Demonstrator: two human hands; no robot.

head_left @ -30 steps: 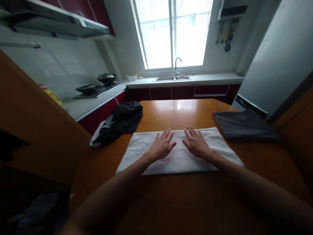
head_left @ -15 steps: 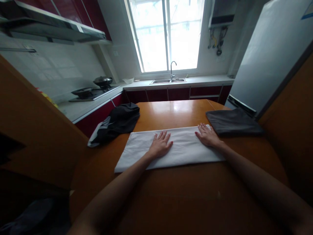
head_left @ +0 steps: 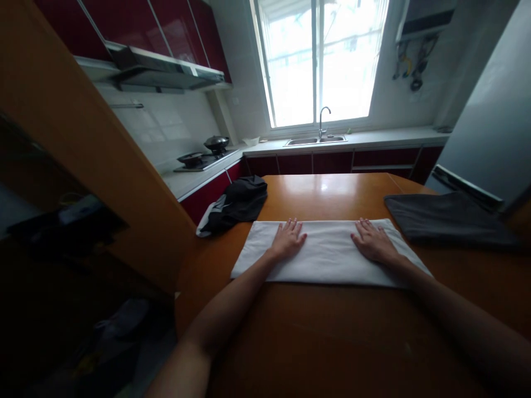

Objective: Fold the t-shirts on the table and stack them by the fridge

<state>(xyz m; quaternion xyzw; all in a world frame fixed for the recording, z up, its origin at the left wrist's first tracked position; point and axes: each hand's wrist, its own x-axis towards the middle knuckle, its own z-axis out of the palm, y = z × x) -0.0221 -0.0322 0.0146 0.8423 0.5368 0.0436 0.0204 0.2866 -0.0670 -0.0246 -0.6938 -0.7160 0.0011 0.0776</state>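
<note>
A white cloth, folded into a long flat rectangle, lies crosswise on the wooden table. On its left part rests my left hand, palm down with the fingers spread. My right hand lies flat on the right part, its fingers also stretched out. Neither hand grips the fabric. Shallow creases show in the cloth between the two hands. What kind of item the cloth is, I cannot make out.
A crumpled black garment with a white part lies at the table's left edge. To the right is a folded dark grey cloth. Beyond the table are a sink, a stove with pans and a fridge.
The view has turned left, so the room appears shifted right. My hands remain flat on the white cloth, and the left one is a little nearer its far edge.
</note>
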